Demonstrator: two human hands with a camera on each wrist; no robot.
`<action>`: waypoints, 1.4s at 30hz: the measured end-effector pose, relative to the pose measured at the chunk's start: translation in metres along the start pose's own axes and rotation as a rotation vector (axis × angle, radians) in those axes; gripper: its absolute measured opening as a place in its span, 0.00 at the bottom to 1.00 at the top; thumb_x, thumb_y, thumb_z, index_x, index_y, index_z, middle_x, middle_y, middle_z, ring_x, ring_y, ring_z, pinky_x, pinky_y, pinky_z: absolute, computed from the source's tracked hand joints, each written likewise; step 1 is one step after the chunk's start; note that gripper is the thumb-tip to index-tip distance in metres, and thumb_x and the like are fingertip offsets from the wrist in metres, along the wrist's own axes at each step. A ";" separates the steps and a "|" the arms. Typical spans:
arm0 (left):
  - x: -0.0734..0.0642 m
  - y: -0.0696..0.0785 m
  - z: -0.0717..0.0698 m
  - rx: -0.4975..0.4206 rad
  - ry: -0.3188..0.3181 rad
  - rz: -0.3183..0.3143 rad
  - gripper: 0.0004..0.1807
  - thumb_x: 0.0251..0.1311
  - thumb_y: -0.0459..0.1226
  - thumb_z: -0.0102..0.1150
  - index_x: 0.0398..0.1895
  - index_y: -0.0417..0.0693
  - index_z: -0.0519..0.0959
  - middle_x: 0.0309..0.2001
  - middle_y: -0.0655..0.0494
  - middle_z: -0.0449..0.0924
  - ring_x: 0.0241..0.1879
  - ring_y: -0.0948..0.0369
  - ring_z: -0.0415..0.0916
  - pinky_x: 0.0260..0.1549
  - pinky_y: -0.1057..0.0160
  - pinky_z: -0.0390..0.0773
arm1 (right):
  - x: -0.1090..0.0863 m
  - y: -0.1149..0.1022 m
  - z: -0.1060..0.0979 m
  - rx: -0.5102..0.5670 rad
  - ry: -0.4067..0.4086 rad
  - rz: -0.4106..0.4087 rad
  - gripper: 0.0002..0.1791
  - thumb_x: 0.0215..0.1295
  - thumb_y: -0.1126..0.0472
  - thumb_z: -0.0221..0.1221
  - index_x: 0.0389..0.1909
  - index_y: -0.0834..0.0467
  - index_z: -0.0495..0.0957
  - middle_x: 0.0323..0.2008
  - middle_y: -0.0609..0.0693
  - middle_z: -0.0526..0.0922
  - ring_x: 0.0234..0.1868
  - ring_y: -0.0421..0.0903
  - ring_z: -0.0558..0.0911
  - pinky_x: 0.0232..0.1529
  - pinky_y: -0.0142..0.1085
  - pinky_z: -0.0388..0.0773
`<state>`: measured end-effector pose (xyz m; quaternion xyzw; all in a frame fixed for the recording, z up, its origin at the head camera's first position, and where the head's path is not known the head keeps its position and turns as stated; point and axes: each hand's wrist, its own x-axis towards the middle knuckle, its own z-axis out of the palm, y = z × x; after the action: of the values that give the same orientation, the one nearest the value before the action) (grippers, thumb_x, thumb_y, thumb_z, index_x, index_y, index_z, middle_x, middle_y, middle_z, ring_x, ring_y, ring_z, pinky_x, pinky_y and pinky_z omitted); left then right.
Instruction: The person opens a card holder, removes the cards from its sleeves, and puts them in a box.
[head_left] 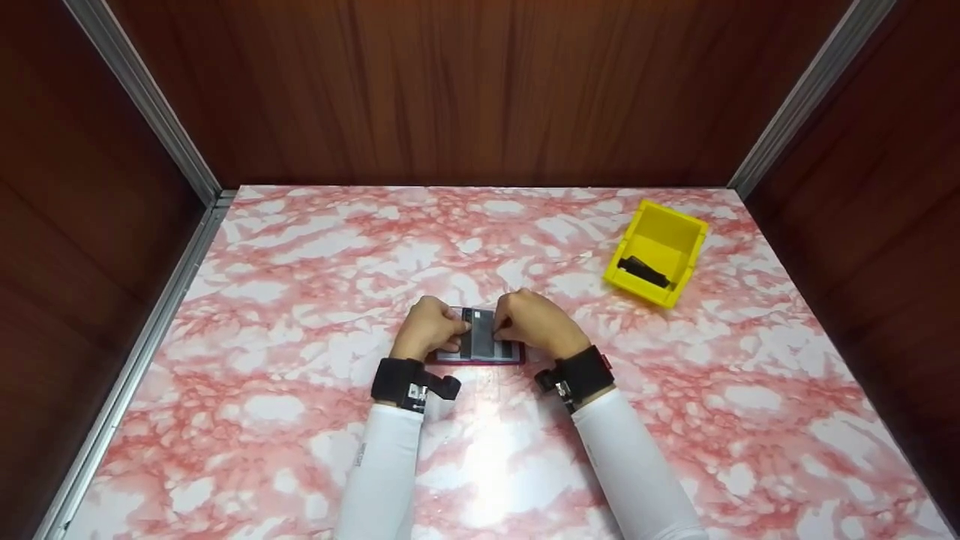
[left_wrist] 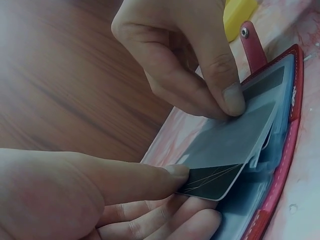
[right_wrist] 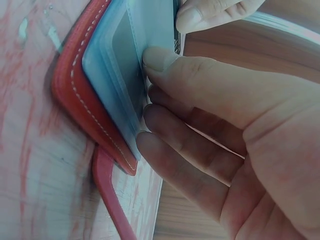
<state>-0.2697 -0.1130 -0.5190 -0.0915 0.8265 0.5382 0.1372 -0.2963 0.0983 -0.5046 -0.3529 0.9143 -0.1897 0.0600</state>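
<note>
A red card holder (left_wrist: 296,107) with stitched edges and clear plastic sleeves lies unfolded on the table. One dark card (left_wrist: 212,181) is partly inside a sleeve (left_wrist: 235,135), its bare end sticking out on the left. My left hand (head_left: 429,328) pinches that bare end between thumb and fingers, as the left wrist view shows. From the other side, my right hand (head_left: 538,322) pinches the sleeve around the card, with its thumb on top. The holder's snap strap (left_wrist: 254,49) extends away from its edge.
A yellow bin (head_left: 664,229) stands at the back right, with a black item (head_left: 643,271) inside. The table (head_left: 315,427) has a red and white marbled top. Brown wood-grain panels (head_left: 480,90) rise behind and on both sides.
</note>
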 end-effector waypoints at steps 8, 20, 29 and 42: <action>-0.001 0.000 -0.002 -0.046 -0.001 -0.036 0.07 0.65 0.30 0.73 0.36 0.35 0.83 0.22 0.54 0.81 0.17 0.64 0.80 0.19 0.71 0.85 | 0.000 0.000 -0.002 0.013 -0.003 0.000 0.02 0.63 0.65 0.76 0.35 0.57 0.94 0.38 0.51 0.93 0.40 0.46 0.89 0.47 0.42 0.90; 0.000 0.004 0.008 0.082 0.075 -0.014 0.14 0.63 0.34 0.77 0.31 0.44 0.77 0.33 0.53 0.81 0.20 0.63 0.83 0.23 0.69 0.87 | 0.001 -0.002 -0.001 -0.039 -0.006 -0.033 0.02 0.63 0.65 0.76 0.33 0.57 0.92 0.37 0.53 0.92 0.38 0.47 0.88 0.45 0.42 0.89; 0.002 0.004 0.009 0.127 0.064 -0.014 0.11 0.64 0.35 0.76 0.33 0.41 0.81 0.36 0.48 0.85 0.19 0.64 0.83 0.21 0.71 0.85 | 0.000 -0.003 -0.003 -0.010 -0.018 -0.117 0.03 0.63 0.67 0.76 0.37 0.58 0.93 0.39 0.53 0.93 0.42 0.49 0.91 0.50 0.42 0.92; 0.002 0.007 0.013 0.123 0.039 -0.027 0.13 0.65 0.37 0.77 0.31 0.43 0.80 0.35 0.50 0.83 0.15 0.66 0.81 0.18 0.73 0.82 | -0.001 0.000 -0.005 0.041 -0.027 -0.013 0.05 0.60 0.69 0.76 0.36 0.59 0.94 0.39 0.55 0.94 0.42 0.50 0.91 0.49 0.45 0.91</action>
<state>-0.2721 -0.0985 -0.5186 -0.1046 0.8592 0.4825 0.1340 -0.2970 0.1001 -0.4997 -0.3600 0.9069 -0.2043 0.0782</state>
